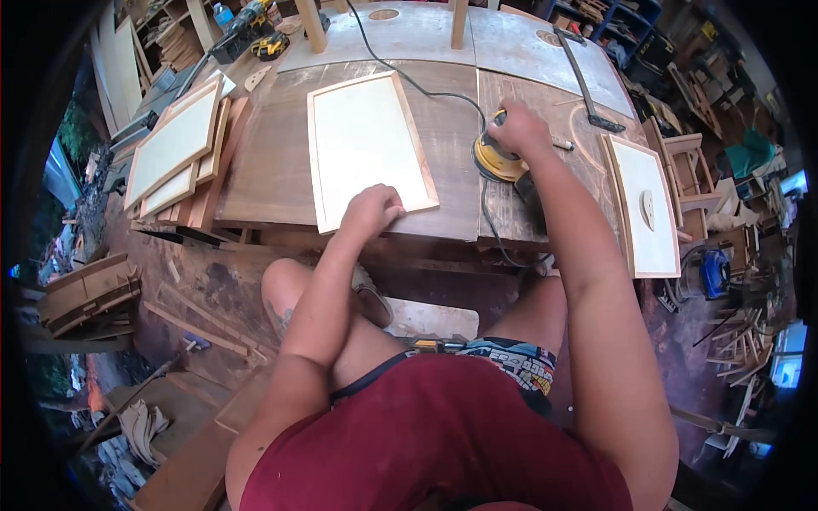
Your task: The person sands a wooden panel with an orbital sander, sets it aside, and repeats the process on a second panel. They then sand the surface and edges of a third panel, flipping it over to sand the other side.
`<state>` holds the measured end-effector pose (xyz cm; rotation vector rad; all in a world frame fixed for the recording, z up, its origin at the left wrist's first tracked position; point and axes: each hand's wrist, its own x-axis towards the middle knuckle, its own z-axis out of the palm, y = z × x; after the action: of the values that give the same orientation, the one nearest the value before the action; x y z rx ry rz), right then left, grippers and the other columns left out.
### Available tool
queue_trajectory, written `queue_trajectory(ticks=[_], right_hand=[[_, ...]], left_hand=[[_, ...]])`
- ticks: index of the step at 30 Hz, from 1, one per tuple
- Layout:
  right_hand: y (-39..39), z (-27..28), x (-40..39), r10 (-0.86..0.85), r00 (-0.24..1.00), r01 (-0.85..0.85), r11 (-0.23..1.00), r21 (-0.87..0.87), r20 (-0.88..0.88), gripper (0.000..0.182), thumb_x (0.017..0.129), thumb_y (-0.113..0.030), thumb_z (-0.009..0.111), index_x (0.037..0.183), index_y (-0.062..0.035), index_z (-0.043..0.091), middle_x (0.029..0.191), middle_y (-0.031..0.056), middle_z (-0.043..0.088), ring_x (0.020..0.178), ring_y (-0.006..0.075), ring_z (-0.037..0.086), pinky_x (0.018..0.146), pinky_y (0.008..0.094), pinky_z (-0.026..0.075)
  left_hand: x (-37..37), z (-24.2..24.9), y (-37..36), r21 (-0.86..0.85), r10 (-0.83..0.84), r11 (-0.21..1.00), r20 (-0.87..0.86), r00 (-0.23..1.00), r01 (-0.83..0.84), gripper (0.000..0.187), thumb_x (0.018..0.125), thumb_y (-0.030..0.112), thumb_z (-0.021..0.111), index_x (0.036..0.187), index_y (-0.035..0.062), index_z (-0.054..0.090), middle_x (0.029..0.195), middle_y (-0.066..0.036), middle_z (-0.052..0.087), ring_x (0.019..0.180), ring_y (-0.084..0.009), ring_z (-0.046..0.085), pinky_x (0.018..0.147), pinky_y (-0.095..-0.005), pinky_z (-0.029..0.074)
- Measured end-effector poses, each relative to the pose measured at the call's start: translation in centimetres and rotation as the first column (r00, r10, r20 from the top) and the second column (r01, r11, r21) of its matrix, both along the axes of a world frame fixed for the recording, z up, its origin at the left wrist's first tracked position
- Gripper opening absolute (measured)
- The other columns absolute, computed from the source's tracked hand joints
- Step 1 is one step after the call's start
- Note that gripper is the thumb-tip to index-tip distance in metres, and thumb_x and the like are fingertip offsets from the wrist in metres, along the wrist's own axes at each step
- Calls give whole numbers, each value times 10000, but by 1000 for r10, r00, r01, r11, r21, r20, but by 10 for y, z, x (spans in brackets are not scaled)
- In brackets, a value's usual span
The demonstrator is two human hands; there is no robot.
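A pale panel with a light wooden frame lies flat on the workbench in front of me. At its near edge is my left hand, fingers curled over the frame strip and thumb close to them. To the right of the panel, my right hand grips the top of a yellow and black orbital sander, which rests on the bench. The sander's underside is hidden. A black cord runs across the bench behind the panel towards the sander.
More framed panels are stacked on the left. Another framed panel on the right carries a small oval sanding pad. A long bar clamp lies at the back right. A cordless drill sits at the back left.
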<state>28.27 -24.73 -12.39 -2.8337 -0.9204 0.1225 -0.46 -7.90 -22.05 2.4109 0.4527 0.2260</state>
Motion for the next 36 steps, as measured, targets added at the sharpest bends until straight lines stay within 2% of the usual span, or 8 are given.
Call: queue_trajectory(ticks=[5, 10, 16, 19, 24, 31, 33, 36], right_hand=[[-1, -2, 2, 6, 1000, -7, 999, 52, 28, 567, 836, -409, 755, 1326, -149, 636, 1359, 136, 646, 1245, 324, 626, 1045, 453, 508], [2, -2, 6, 34, 999, -34, 999, 37, 3, 518, 828, -401, 758, 1277, -163, 654, 1329, 131, 659, 1209, 332, 645, 1015, 460, 516], [1, -4, 7, 25, 999, -27, 999, 40, 47, 487, 827, -385, 763, 1248, -167, 652, 1299, 122, 664, 1187, 334, 652, 1003, 464, 517], [2, -3, 3, 29, 999, -31, 998, 48, 39, 482, 831, -379, 763, 1249, -167, 651, 1301, 120, 662, 1193, 330, 648, 1006, 462, 516], [-1, -6, 5, 36, 997, -40, 997, 62, 63, 487, 830, -384, 765, 1253, -170, 652, 1311, 118, 656, 1202, 325, 643, 1009, 457, 514], [-1, -4, 3, 37, 997, -39, 999, 33, 72, 513, 832, -398, 759, 1272, -160, 648, 1316, 126, 658, 1220, 318, 637, 1022, 456, 509], [2, -9, 7, 47, 999, -48, 997, 55, 27, 548, 832, -395, 756, 1307, -150, 634, 1332, 135, 655, 1235, 315, 633, 1033, 451, 503], [-1, -16, 9, 20, 997, -9, 988, 155, -69, 621, 810, -350, 745, 1364, -104, 610, 1303, 184, 673, 1256, 348, 620, 1073, 450, 475]], left_hand=[[-7, 11, 39, -107, 50, 991, -294, 955, -85, 223, 780, 244, 826, 856, 65, 716, 905, -157, 729, 859, -336, 693, 791, -424, 536], [-56, 3, 92, 6, 199, 979, -248, 948, -204, 398, 677, 230, 914, 857, 72, 595, 746, -128, 670, 721, -314, 651, 698, -417, 525], [-102, 1, 119, -169, 283, 928, -257, 924, -331, 479, 657, 188, 961, 781, 87, 509, 674, -67, 579, 607, -177, 566, 605, -370, 487], [-109, 1, 119, -158, 297, 918, -330, 896, -363, 475, 669, 145, 958, 770, 93, 497, 675, -31, 563, 617, -141, 539, 593, -343, 477], [-104, -1, 122, -491, 160, 812, -333, 929, -316, 279, 824, 8, 825, 851, 88, 559, 749, -29, 652, 662, -126, 658, 583, -280, 535], [-99, 5, 129, -504, 109, 811, -370, 923, -298, 283, 820, -30, 782, 875, 71, 524, 740, -53, 638, 662, -150, 676, 584, -294, 561], [-99, 17, 121, -492, 128, 803, -411, 903, -338, 223, 839, -48, 735, 934, 54, 561, 795, -34, 629, 679, -143, 659, 585, -298, 562], [-107, -13, 136, -607, 42, 769, -268, 963, -203, 281, 894, -8, 674, 1161, 72, 635, 863, 33, 593, 721, -114, 591, 579, -282, 541]])
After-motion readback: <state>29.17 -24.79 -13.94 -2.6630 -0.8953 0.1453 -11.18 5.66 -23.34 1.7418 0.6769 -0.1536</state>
